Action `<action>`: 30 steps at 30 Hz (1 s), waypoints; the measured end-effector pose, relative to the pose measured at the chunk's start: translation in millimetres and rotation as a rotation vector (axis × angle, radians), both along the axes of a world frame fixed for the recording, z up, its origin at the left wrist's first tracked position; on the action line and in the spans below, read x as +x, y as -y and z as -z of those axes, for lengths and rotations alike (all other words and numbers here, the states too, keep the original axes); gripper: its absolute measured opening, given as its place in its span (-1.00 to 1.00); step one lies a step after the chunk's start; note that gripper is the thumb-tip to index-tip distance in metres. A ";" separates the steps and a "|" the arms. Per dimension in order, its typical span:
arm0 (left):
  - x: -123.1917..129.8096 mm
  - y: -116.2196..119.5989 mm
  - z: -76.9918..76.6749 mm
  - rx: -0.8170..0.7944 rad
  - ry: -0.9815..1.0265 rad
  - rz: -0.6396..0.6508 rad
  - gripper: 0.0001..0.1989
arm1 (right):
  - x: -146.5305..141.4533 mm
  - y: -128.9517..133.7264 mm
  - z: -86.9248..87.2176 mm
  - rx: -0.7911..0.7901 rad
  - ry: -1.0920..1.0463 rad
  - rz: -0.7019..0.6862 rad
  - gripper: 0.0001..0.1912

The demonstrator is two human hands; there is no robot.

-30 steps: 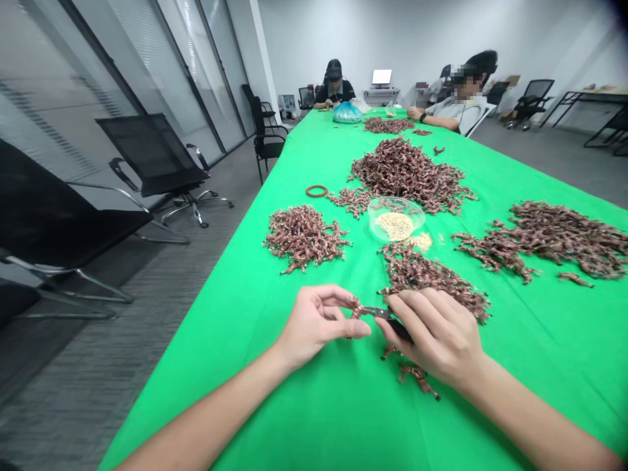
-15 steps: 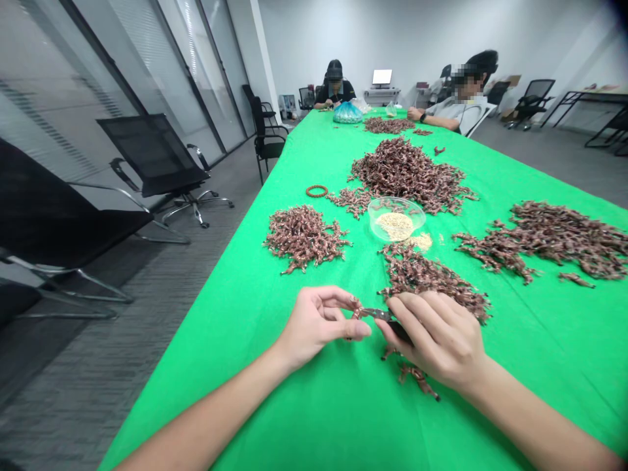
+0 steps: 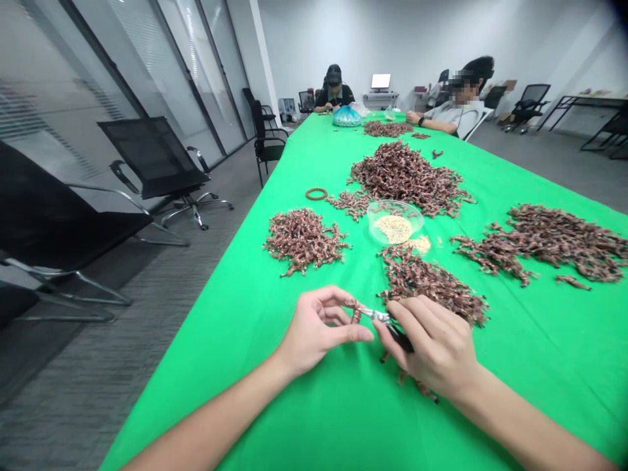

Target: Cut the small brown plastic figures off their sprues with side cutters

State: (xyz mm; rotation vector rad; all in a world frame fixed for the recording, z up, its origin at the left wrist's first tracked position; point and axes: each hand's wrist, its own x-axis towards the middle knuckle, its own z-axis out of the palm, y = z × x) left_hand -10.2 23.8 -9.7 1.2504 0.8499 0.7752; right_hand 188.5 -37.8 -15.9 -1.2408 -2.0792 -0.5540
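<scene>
Brown piece (image 3: 356, 316): at the left fingertips, above the cloth, the pliers' tips right at it.
Left hand (image 3: 316, 330): fingers curled, holding the piece from above; thumb extended below. Whether the thumb presses on the piece cannot be told.
Right hand (image 3: 436, 343): closed around the black-handled pliers (image 3: 380, 316), which point leftward at the piece.
Plier tips: at the piece and seemingly in contact; too small to tell whether they are clamped or parted.
Change noted: compared with half a second ago, the pliers are turned so that more bright metal shows, and the right hand sits slightly lower, covering more of the loose pieces (image 3: 428, 391) beneath it.
Meaning: judged an adjustment of tool angle; the work remains on this one piece, with no release evident.
Near pile (image 3: 436, 284): similar brown pieces, just beyond the right hand.
Left pile (image 3: 305, 241): the same kind, beyond the left hand.
Clear bowl (image 3: 371, 230): beyond the near pile, containing pale grains (image 3: 394, 227); more grains lie on the cloth beside it.
Brown ring (image 3: 316, 198): flat on the green cloth (image 3: 294, 425), beyond the left pile.
Large pile (image 3: 407, 176): behind the bowl.
Co-workers: two people seated farther along the table.
</scene>
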 end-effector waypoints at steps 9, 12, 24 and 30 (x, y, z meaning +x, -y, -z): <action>0.1 5.0 1.1 0.146 -0.032 -0.015 -0.56 | -10.6 0.1 2.7 -0.312 -0.407 -0.054 -0.86; -0.1 6.1 0.4 0.112 -0.048 -0.045 -0.54 | -12.5 -0.3 -1.2 -0.408 -0.489 -0.053 -0.84; 1.4 4.6 0.5 0.013 -0.096 -0.086 -0.48 | -10.3 -2.9 -3.2 -0.446 -0.544 -0.042 -0.87; -0.1 5.5 2.2 0.022 -0.088 -0.064 -0.50 | -9.6 -1.9 -3.2 -0.448 -0.522 -0.044 -0.86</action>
